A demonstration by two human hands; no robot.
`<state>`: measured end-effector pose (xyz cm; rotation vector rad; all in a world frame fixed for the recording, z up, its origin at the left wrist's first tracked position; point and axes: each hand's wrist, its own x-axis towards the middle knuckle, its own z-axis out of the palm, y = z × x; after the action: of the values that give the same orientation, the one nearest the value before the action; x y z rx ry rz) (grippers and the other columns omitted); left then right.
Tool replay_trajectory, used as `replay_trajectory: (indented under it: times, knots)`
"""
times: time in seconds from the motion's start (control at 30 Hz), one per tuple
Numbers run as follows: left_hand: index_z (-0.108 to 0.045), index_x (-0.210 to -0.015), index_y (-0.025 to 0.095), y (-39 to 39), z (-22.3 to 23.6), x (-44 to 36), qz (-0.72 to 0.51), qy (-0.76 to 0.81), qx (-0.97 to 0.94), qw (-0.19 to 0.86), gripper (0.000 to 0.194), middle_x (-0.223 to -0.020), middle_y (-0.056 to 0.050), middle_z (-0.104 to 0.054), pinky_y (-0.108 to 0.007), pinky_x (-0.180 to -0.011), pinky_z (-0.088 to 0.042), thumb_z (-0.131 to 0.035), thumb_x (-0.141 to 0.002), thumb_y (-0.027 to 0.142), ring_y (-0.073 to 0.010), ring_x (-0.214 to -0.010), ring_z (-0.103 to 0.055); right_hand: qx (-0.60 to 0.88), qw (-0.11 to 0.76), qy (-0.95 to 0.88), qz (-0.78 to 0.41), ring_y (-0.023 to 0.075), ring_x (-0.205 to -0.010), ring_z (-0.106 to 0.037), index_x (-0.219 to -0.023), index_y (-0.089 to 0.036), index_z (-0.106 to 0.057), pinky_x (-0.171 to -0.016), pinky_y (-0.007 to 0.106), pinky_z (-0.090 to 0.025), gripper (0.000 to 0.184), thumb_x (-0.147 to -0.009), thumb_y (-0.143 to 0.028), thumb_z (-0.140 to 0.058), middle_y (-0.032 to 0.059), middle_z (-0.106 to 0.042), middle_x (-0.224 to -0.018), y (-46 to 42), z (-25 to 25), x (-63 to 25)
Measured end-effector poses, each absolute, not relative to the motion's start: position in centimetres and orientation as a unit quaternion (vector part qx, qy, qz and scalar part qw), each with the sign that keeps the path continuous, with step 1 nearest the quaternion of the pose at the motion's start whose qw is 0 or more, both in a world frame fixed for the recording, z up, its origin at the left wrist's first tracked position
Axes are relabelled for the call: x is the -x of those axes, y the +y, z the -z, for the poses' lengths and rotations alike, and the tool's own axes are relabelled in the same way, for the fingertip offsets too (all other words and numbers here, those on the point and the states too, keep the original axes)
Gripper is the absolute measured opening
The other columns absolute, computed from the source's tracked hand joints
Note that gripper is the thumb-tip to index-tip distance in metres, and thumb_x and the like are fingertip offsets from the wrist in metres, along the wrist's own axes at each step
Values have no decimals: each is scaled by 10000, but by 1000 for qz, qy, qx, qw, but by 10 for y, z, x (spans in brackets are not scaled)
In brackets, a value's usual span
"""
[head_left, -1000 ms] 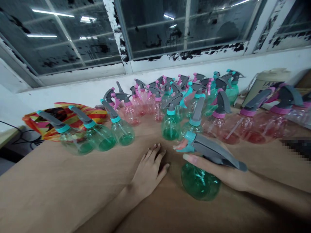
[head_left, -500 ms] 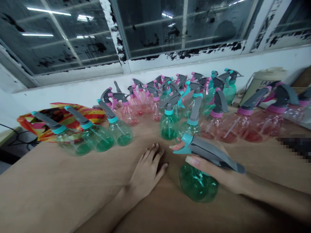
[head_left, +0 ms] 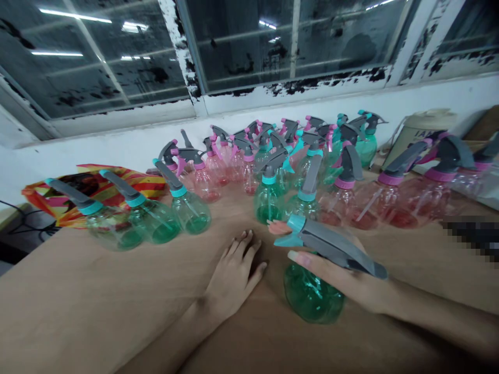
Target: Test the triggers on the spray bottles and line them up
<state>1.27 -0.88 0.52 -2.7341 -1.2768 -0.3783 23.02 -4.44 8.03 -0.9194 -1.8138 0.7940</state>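
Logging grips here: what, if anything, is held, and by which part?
The right hand grips a green spray bottle around the neck, under its spray head; the left hand holds nothing.

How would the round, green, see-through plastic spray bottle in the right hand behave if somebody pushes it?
The round, green, see-through plastic spray bottle would probably feel stiff, as it holds a full shape. Its shiny surface may be slippery. The long grey spray head juts out to one side, so a push there might tip it.

From close up, the head camera looks down and ahead over the left hand (head_left: 230, 275), right hand (head_left: 360, 288) and desk (head_left: 97, 285).
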Motion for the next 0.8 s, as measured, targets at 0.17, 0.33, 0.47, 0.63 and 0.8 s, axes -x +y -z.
replay_trajectory:
  times: [0.17,0.33,0.47,0.63,0.8]
  knots:
    - [-469,-1251,138,-9,-6,-14,122,-422,897,46,347,-1311,-142,-518,-499,-1018,-371,-426,-946,299,-305,-1259,-433,361,461,-726,-361,189,-940,-654,-1043,-261,-630,-836,336,-539,209,-840,-289,-590,13,-687,-1056,-45,-80,-230]
    - [-488,-1234,113,-9,-7,-14,121,-422,897,40,350,-1273,-163,-541,-504,-1006,-380,-443,-937,293,-318,-1252,-436,375,453,-735,-338,189,-854,-670,-969,-269,-637,-717,310,-566,145,-835,-308,-598,3,-690,-922,-43,-81,-231]
    - [-475,-1263,95,-9,-8,-14,112,-423,898,46,379,-1314,-181,-510,-500,-1008,-376,-445,-932,278,-325,-1261,-425,382,442,-743,-327,209,-901,-661,-945,-275,-621,-656,294,-558,135,-833,-348,-603,-1,-668,-859,-43,-80,-232]
    - [-437,-1295,132,-9,-7,-13,118,-419,899,40,392,-1375,-158,-463,-495,-1033,-349,-415,-946,308,-301,-1295,-392,386,446,-737,-331,197,-798,-663,-881,-260,-614,-572,275,-530,129,-837,-380,-594,-5,-645,-761,-44,-77,-232]
    - [-415,-1315,152,-8,-4,-11,127,-418,899,37,398,-1367,-146,-475,-495,-1032,-349,-391,-955,320,-290,-1292,-398,393,468,-723,-321,161,-722,-642,-848,-238,-603,-555,253,-513,143,-839,-380,-585,-1,-644,-774,-46,-78,-231]
